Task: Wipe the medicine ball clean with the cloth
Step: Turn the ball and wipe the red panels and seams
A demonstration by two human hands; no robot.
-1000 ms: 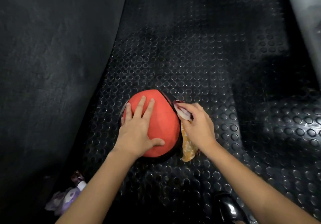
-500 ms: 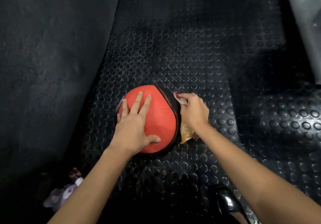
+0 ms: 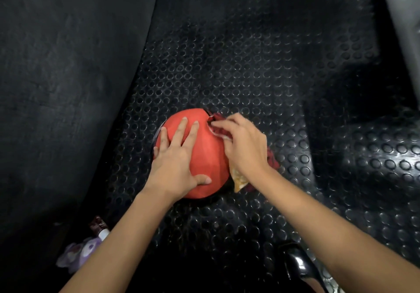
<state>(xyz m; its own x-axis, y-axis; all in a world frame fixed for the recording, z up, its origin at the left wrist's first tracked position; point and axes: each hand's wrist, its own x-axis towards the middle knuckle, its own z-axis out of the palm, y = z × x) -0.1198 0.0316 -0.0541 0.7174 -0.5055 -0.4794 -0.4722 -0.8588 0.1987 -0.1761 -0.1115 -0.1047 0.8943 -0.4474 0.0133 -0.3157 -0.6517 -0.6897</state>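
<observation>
Red medicine ball [image 3: 205, 156] sat on the studded black floor mat [image 3: 250, 69], left hand [image 3: 176, 163] lay flat and open on its near-left side, right hand [image 3: 244, 146] had its grip closed on the cloth [image 3: 238, 177], pressing it against the ball's right side.

Under your hands the medicine ball [image 3: 205, 156] looks like matt orange-red rubber with a fine grain, and the cloth [image 3: 238, 179] you press on it is soft woven fabric — dark red and yellow, crumpled. The floor mat [image 3: 250, 65] is black rubber with raised round studs, a little shiny where light falls, while the surface at left [image 3: 56, 65] is dull and rough. Near your right arm a black shoe [image 3: 297, 265] is glossy — like patent leather.
</observation>
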